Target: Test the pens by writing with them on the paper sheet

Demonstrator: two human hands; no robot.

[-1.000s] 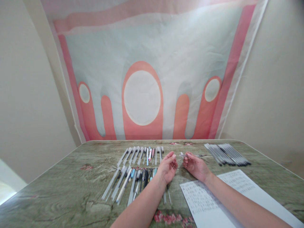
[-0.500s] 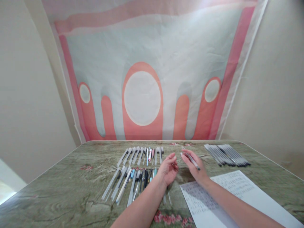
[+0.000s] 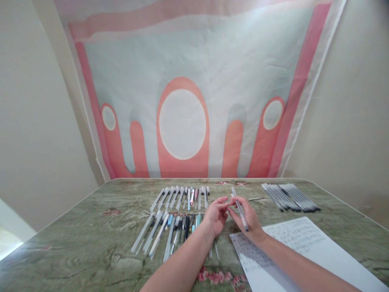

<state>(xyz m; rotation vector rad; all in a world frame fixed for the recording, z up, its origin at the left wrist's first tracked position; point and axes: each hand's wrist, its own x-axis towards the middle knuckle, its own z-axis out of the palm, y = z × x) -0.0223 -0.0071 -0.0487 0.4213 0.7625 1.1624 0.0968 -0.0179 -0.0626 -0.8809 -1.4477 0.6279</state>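
Observation:
My right hand [image 3: 251, 221] is closed on a slim pen [image 3: 241, 211] with a clear barrel, which slants up and away past the fingers. Beside it, my left hand [image 3: 216, 217] has its fingers curled, palm partly up. The fingertips of both hands meet above the table; anything small pinched between them is too tiny to make out. Left of my hands lie two rows of pens: a back row [image 3: 174, 198] and a front row [image 3: 158, 233], partly covered by my left forearm.
A tidy bunch of thin, grey, dark-ended pens [image 3: 290, 198] lies at the back right. White paper [image 3: 306, 247] with handwriting is under my right forearm. The wood-patterned table [image 3: 100, 243] ends at a wall hung with a pink and grey cloth [image 3: 182, 52].
The pen in my right hand has swung from lying sideways to pointing up and away. My right hand has turned and come left until its fingertips meet those of my left hand.

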